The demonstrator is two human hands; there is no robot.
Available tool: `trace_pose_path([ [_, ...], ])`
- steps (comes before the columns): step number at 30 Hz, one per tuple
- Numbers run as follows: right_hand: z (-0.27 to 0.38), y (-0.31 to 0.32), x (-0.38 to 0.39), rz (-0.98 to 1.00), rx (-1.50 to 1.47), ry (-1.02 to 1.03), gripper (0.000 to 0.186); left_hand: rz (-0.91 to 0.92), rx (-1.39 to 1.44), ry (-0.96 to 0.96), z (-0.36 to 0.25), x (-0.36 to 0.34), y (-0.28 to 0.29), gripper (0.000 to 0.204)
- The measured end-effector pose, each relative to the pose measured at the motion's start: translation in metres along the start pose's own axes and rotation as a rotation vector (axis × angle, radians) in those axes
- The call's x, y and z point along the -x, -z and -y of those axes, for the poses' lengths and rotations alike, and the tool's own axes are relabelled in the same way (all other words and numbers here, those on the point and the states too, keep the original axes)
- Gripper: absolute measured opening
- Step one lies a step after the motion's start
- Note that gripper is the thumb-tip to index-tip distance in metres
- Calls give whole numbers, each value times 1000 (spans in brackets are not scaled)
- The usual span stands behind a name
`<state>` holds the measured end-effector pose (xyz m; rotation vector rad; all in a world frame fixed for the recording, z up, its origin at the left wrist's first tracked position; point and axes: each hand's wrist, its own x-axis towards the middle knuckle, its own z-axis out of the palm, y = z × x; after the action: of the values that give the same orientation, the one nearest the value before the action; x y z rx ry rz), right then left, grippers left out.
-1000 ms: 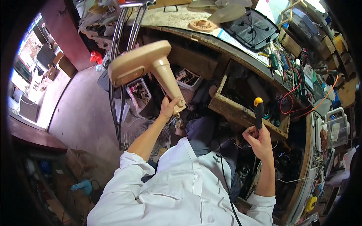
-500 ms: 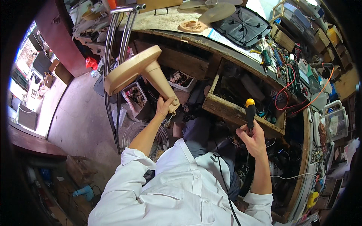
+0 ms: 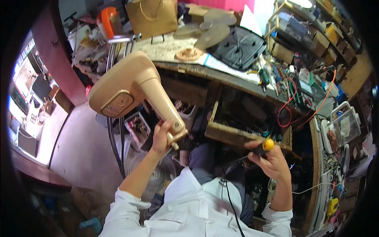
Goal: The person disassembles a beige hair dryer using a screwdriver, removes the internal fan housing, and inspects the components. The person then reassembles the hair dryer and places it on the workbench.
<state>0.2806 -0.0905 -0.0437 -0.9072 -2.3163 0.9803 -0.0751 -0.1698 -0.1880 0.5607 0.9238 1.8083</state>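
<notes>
My left hand (image 3: 161,138) grips the lower end of the neck of a cream plastic fan base (image 3: 122,85), held up tilted, with its oval control panel showing at lower left. In my right hand (image 3: 272,162) is a screwdriver (image 3: 267,145) with a yellow and black handle; its end cap points up toward me, and fingers and shaft are smeared by motion. Behind the base stand curved chrome tubes (image 3: 118,39). A wire fan guard (image 3: 156,185) lies on the floor below my left arm. An open wooden drawer (image 3: 227,130) is just beyond my right hand.
The cluttered workbench (image 3: 166,51) holds a paper bag (image 3: 152,15), translucent fan blades (image 3: 213,35), a black grille (image 3: 241,47), pliers, tools and red leads (image 3: 282,110). Plastic containers (image 3: 341,118) crowd the right edge. Boxes sit underneath; a doorway (image 3: 31,98) is at left.
The fan base has turned, bringing its panel into sight. The screwdriver has swung from upright to pointing toward me, and my right fingers have loosened. The view has shifted, showing more of the bench's back.
</notes>
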Motion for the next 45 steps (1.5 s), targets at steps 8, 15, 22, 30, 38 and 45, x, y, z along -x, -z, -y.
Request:
trace_pose_path([
  [8,-11,20,8,369,-1168,76,48,335,-98,-66,-116,-28,-77,50],
  [15,-9,12,45,368,-1351,45,61,587,-211,-58,-164,-158,-102,50],
  [22,50,-5,87,51,-768,-258,47,437,-276,-58,-147,-199,-108,43],
  [30,18,-48,72,-202,-185,11,79,520,-17,-49,-132,-222,-155,44],
  [38,25,-61,38,-286,-84,181,61,418,-6,-99,-126,-229,-156,48],
  [45,30,-66,24,-315,-83,249,58,433,19,-103,-128,-224,-154,42],
])
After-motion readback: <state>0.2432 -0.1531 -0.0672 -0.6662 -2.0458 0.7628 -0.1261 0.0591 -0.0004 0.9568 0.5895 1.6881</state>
